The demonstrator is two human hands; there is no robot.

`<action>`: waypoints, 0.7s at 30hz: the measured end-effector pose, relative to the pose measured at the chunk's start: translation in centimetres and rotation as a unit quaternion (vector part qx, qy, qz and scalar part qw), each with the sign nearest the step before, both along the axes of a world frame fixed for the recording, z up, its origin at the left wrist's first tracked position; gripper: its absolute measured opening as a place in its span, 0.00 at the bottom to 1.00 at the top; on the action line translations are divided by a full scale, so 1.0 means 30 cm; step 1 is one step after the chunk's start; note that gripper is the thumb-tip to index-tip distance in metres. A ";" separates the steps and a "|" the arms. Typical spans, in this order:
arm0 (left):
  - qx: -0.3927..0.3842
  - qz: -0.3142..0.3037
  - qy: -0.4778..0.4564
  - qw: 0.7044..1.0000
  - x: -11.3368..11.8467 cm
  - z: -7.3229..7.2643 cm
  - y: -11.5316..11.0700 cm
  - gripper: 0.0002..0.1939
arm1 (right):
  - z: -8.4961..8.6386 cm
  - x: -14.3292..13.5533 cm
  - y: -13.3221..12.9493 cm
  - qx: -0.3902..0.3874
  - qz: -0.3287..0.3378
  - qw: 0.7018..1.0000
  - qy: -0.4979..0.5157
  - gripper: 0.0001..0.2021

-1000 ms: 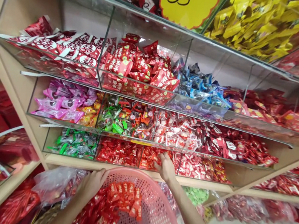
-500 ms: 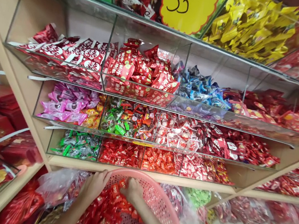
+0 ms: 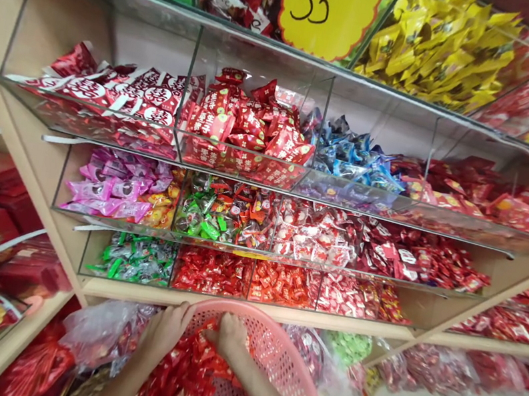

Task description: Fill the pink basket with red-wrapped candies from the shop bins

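Observation:
A pink perforated plastic basket (image 3: 294, 365) stands below the shelves, with red wrapped candies (image 3: 180, 383) heaped in its left half. My left hand (image 3: 171, 322) is closed over the basket's far left rim. Inside the basket, at the far end of the heap, my right hand (image 3: 230, 335) is curled down among the candies. Its fingertips are partly hidden by the hand itself and the wrappers. Just beyond the rim, a low clear bin of red candies (image 3: 211, 273) sits beside a bin of orange-red candies (image 3: 282, 285).
Tiered clear bins hold purple candies (image 3: 113, 190), blue candies (image 3: 357, 156) and yellow candies (image 3: 437, 44). A yellow price sign (image 3: 328, 13) reads 35. Plastic bags of goods (image 3: 107, 334) lie at floor level left of the basket. A wooden upright (image 3: 23, 151) rises at left.
My right hand has shifted slightly among the candies, its thumb side now turned more to the left. My left hand stays on the rim. The view has moved slightly.

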State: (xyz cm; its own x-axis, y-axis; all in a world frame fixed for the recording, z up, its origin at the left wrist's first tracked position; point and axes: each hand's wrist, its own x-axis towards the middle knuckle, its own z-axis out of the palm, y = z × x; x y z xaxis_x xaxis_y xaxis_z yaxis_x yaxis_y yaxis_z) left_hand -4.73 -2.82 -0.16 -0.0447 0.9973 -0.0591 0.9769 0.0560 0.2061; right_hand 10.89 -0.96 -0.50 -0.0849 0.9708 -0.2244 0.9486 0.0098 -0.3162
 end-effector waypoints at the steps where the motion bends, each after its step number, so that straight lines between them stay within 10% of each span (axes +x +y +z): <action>1: -0.001 -0.001 0.002 1.000 0.000 0.001 0.000 0.23 | 0.007 0.006 0.000 0.002 -0.003 1.000 0.001 0.20; 11: -0.001 -0.008 0.002 1.000 -0.004 -0.008 0.009 0.23 | 0.137 0.263 0.138 0.085 -0.056 0.995 -0.004 0.18; 21: -0.002 0.000 -0.004 1.000 0.001 -0.004 0.006 0.24 | 0.047 0.494 0.276 0.152 -0.129 0.979 -0.032 0.09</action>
State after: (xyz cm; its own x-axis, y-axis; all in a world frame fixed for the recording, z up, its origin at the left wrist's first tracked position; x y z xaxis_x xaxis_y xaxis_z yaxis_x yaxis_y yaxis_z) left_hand -4.70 -2.65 -0.28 -0.0448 0.9970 -0.0639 0.9751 0.0576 0.2141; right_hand 25.71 7.33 0.89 0.1767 0.9809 0.0812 0.9498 -0.1483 -0.2754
